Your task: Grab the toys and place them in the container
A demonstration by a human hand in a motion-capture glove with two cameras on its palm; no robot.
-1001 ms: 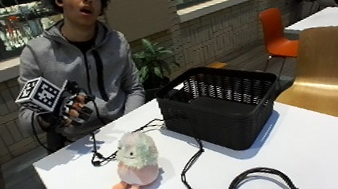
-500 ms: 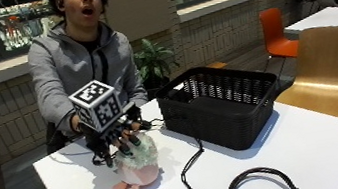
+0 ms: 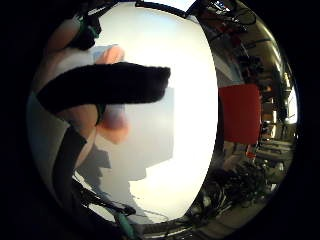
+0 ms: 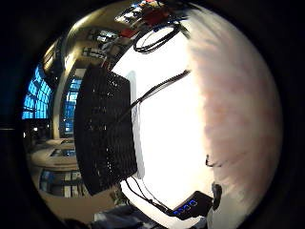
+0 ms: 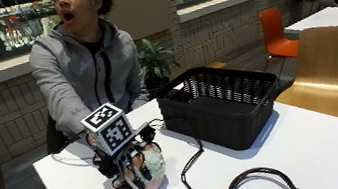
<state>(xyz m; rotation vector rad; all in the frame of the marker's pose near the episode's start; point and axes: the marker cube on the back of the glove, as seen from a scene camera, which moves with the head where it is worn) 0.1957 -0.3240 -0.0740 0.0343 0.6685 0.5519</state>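
Outside view: the gloved right hand (image 5: 133,168) has its grip curled over the plush toy (image 5: 150,164), which stands upright on the white table (image 5: 310,139), long axis roughly vertical. The fingers (image 5: 140,177) wrap its front; whether they are fully closed on it cannot be told for certain. The black basket (image 5: 221,104), the container, sits at about two o'clock from the grip, nearby, its open top facing up. The coming move is judged a lift, then a carry toward two o'clock over the near rim.
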